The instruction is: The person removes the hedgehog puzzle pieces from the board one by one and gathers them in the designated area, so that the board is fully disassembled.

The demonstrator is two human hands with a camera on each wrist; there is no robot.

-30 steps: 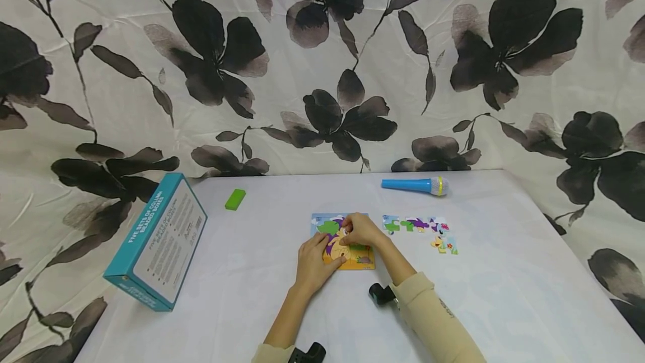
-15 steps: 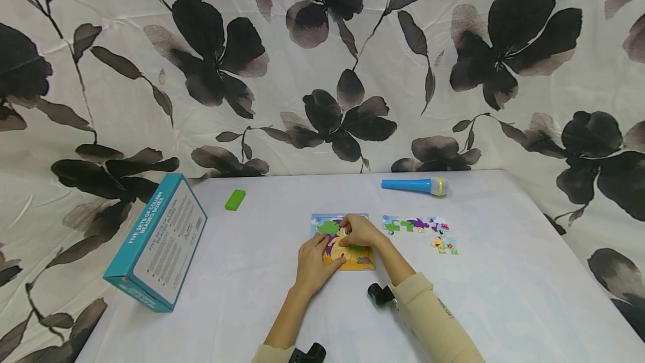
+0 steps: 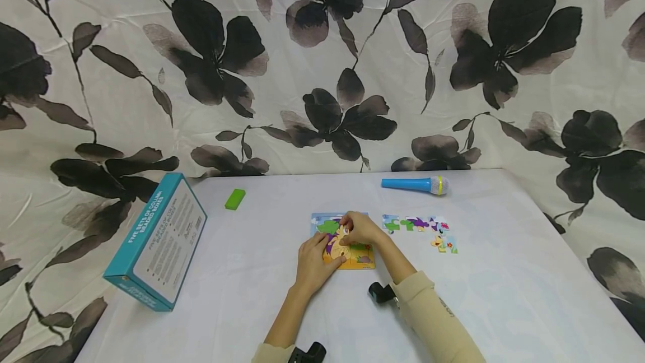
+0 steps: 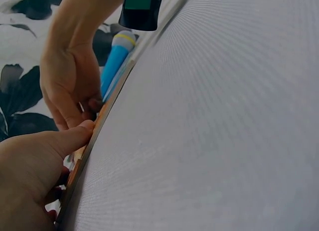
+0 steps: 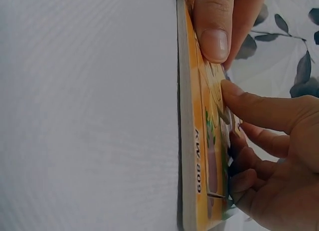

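A colourful jigsaw puzzle board (image 3: 361,265) lies on the white table, its thick orange edge showing in the right wrist view. My left hand (image 3: 311,265) rests over its left side, with the thumb (image 5: 214,41) pressing on the lower part of the picture. Above that, my right hand (image 3: 365,231) reaches in from the right. Its thumb and index finger pinch at a puzzle piece (image 3: 345,232) on the yellow cartoon figure; the fingers partly cover it. Several loose puzzle pieces (image 3: 438,227) lie right of the board, some against each other.
Behind the loose pieces lies a blue toy microphone (image 3: 408,185). At the back left is a small green block (image 3: 235,199). A teal box (image 3: 156,242) stands at the table's left side. Floral cloth (image 3: 342,71) hangs behind the table.
Almost nothing differs. Both hands stay on the board, with only a very slight shift of the right fingers at the puzzle piece.
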